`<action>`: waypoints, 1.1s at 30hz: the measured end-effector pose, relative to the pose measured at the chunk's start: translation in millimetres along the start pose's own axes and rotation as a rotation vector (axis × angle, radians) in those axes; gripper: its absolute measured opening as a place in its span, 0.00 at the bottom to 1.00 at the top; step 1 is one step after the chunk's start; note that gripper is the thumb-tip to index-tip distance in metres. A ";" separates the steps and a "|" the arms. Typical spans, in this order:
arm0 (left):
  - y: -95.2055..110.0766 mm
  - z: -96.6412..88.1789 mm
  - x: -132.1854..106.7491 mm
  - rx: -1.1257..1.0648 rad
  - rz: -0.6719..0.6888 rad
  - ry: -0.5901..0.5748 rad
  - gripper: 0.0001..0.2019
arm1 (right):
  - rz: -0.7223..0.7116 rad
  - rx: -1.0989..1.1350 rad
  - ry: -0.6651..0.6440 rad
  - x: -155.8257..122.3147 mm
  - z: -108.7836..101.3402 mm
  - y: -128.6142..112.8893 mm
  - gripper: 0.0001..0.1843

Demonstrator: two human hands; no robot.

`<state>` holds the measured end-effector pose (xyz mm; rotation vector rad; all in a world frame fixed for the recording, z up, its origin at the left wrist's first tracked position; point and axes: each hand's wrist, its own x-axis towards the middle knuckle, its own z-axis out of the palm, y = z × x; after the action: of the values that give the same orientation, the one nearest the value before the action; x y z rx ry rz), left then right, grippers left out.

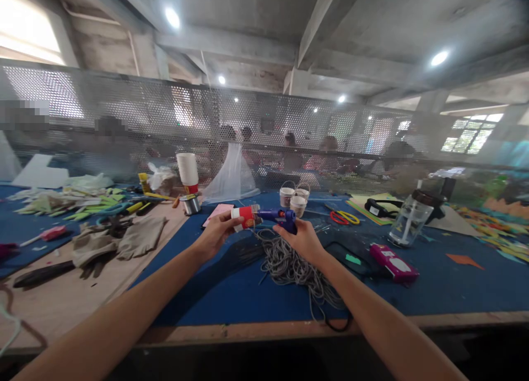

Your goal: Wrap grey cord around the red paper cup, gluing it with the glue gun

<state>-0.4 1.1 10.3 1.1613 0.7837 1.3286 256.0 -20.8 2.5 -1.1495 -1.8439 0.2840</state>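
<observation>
The blue tabletop (231, 298) bears tangled cord (289, 259) near the glue gun (286, 218).

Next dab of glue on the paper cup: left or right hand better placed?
Likely right: the right hand grips the blue glue gun, pointed at the paper cup; the left hand holds that cup.

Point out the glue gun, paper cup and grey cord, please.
Glue gun (282, 218), head view: its blue body.
Paper cup (247, 215), head view: its red side.
Grey cord (286, 261), head view: the pile's middle.
</observation>
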 end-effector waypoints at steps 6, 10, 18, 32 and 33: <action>0.5 -0.7 -0.8 -0.011 -0.004 -0.004 0.14 | -0.047 -0.054 -0.001 -1.3 -0.2 0.5 0.21; -0.8 -1.9 -0.4 -0.005 -0.006 -0.013 0.14 | -0.073 -0.142 0.016 -2.1 -1.3 -1.7 0.20; -3.1 -3.3 1.2 0.005 0.010 -0.037 0.15 | -0.111 -0.228 0.035 -2.6 -0.3 1.7 0.21; 1.6 2.2 -3.4 0.057 0.015 -0.046 0.15 | -0.153 -0.290 0.066 -2.0 0.7 3.0 0.22; 1.6 2.0 -3.4 0.063 0.013 -0.040 0.15 | -0.155 -0.301 0.066 -2.0 0.5 3.2 0.22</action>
<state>0.6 -2.9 11.8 1.2408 0.7949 1.2955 257.7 -20.6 -0.8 -1.1915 -1.9486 -0.1242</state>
